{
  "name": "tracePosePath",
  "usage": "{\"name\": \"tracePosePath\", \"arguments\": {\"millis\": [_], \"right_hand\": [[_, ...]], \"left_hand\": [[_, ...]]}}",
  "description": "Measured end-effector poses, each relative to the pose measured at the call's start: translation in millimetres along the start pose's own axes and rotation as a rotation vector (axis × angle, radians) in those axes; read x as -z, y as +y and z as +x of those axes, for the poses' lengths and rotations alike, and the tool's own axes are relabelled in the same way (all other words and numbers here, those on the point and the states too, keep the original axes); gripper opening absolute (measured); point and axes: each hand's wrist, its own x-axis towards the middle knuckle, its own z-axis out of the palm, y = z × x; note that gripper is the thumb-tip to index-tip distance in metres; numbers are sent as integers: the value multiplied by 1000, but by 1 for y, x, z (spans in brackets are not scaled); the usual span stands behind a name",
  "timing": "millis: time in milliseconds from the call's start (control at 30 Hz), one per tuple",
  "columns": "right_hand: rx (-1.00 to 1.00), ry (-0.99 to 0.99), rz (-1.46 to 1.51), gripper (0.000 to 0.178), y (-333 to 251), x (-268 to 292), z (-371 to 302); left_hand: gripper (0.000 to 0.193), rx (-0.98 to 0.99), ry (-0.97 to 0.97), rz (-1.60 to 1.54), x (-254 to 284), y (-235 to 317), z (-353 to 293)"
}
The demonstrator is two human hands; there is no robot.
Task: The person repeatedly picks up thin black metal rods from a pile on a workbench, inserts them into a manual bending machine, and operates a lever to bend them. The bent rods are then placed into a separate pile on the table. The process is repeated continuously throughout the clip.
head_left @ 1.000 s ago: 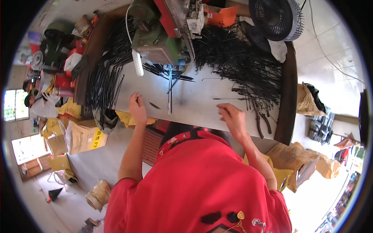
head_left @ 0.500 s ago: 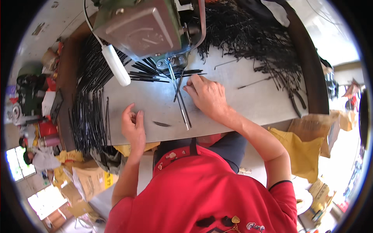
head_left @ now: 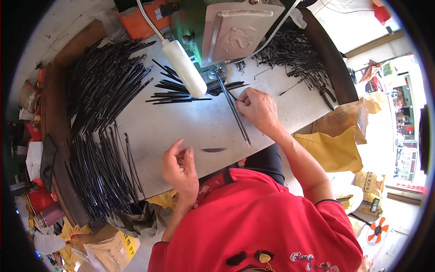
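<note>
My right hand (head_left: 257, 109) is closed in a pinch just right of the machine's lower end, its fingertips on the end of a thin black rod (head_left: 232, 96). Beside it, two long dark rods (head_left: 236, 116) slant down from under the machine (head_left: 216, 72) toward the table's front edge. My left hand (head_left: 180, 170) hovers over the front of the table, thumb and fingers apart, holding nothing. Close to it lies a short dark strip (head_left: 213, 150). A small fan of black rods (head_left: 179, 96) rests on the metal table (head_left: 149, 131) beneath a white lamp (head_left: 186, 68).
Large piles of black rods (head_left: 97, 172) cover the table's left side. More thin black pieces (head_left: 294, 56) heap at the far right, with dark-handled pliers (head_left: 327, 97) near the edge. A raised brown rim (head_left: 333, 63) bounds the table. Yellow sacking (head_left: 333, 149) hangs at the right.
The view has turned and shifted, so machine and lamp appear further right. The thin rod at my right fingertips crossed the long rods before and now slants toward my hand. My left hand stays empty.
</note>
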Motion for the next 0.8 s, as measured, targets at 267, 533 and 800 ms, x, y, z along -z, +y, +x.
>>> {"name": "tracePosePath", "arguments": {"millis": [267,533,800], "right_hand": [[-222,-151,648,23,13,16,-5],[-134,-183,842,30,35,4,-7],[12,-161,805,31,28,12,-10]], "left_hand": [[25,-58,31,66,0,3,1],[21,-56,60,54,-3,-4,3],[26,81,-38,-190,-23,18,24]]}}
